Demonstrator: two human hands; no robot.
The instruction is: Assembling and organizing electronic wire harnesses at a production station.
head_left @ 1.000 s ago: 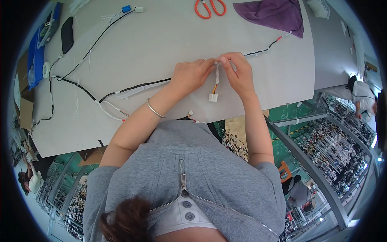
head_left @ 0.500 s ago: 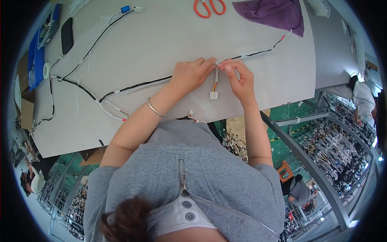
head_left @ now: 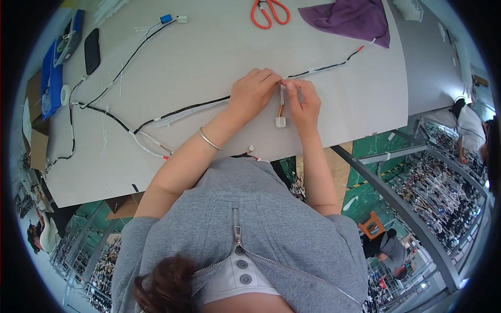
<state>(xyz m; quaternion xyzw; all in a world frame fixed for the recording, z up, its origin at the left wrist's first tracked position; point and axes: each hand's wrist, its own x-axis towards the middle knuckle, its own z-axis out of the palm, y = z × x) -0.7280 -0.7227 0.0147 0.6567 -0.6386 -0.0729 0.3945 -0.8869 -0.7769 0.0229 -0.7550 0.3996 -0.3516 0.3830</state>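
A black-wrapped wiring harness point(head_left: 190, 107) runs across the table, with several branches spreading to the left. My left hand point(head_left: 254, 94) and my right hand point(head_left: 303, 101) meet at a junction on it, fingertips pinched close together. Both hands are closed on the harness; the exact spot between the fingertips is mostly hidden. From that junction a short white-wrapped branch with orange wires hangs toward me, ending in a white connector point(head_left: 281, 122). Beyond my right hand the harness goes on to a red-marked end beside a purple cloth point(head_left: 347, 21).
Red-handled scissors point(head_left: 270, 13) lie at the far edge. On the left are a black phone point(head_left: 92, 51), a white tape roll point(head_left: 65, 95) and a blue bin point(head_left: 51, 81). A blue connector point(head_left: 166, 19) ends the far branch. Metal racks point(head_left: 389, 201) with hanging harnesses and other people are off to the right.
My right hand has shifted slightly left, its fingers drawn in closer to the junction. My left hand has moved slightly up and right. The view has shifted a little.
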